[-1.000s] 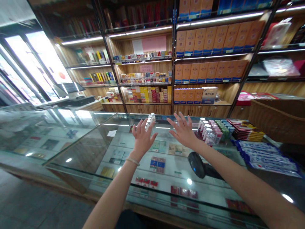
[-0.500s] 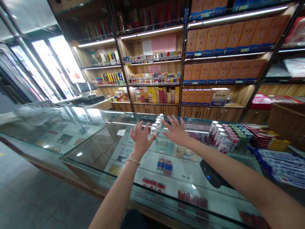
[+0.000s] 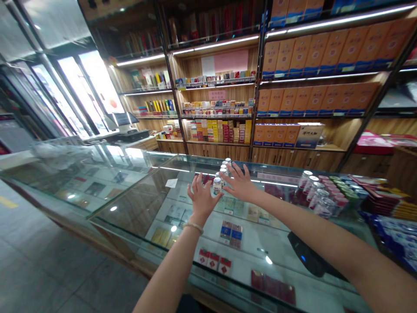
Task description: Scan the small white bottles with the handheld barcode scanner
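Observation:
Several small white-capped bottles [image 3: 217, 185] stand in a row on the glass counter [image 3: 130, 217], running away from me. My left hand [image 3: 201, 198] is at the left of the nearest bottle, fingers spread and holding nothing. On the right of the row, my right hand [image 3: 240, 183] reaches across with its fingers apart, partly covering the bottles in the middle. It looks empty too. Whether either hand touches a bottle, I cannot tell.
Clear-lidded bottles [image 3: 315, 193] and stacked packs [image 3: 352, 191] stand on the counter at the right. A black scanner-like device [image 3: 306, 256] lies under my right forearm. A white paper [image 3: 171, 183] is left of my hands. Shelves of orange boxes [image 3: 301, 56] rise behind.
The view has shifted slightly, so the counter items appear further right. My hands have come closer to each other around the bottle row, still with fingers apart.

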Demonstrator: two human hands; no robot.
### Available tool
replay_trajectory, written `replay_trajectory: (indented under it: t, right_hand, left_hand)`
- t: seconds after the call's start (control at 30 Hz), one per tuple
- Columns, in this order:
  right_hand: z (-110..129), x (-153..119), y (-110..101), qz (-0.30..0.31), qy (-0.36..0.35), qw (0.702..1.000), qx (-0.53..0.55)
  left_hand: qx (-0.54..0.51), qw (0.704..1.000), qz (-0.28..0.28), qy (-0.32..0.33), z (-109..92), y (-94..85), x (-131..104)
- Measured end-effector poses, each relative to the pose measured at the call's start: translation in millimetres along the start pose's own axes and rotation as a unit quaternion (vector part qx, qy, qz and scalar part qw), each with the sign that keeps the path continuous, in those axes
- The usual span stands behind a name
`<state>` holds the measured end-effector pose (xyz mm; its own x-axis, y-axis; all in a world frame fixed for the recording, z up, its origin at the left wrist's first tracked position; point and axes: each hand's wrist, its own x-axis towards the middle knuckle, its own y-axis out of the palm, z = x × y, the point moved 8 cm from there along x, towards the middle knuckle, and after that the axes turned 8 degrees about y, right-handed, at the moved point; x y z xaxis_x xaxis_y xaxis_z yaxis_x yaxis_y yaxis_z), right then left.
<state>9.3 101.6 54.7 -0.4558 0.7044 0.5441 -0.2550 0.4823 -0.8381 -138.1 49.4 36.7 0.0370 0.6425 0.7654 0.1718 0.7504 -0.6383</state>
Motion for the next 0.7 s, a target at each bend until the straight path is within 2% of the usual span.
replay_trajectory:
  t: [0.2,0.4,0.7]
  right_hand:
    - [10,2,3,0.008,-0.031,0.999,0.002]
    - [10,0,4,0.024,-0.016,0.999,0.014]
    - [10,-2,-9,0.021,-0.029,0.999,-0.008]
  left_hand:
    - [0.011,1.000,0.010,0.010,-3,8.6,-2]
    - [0.031,0.999,0.007,0.018,-6,8.5,0]
    - [0.017,0.999,0.013,0.024,-12,7.6,0]
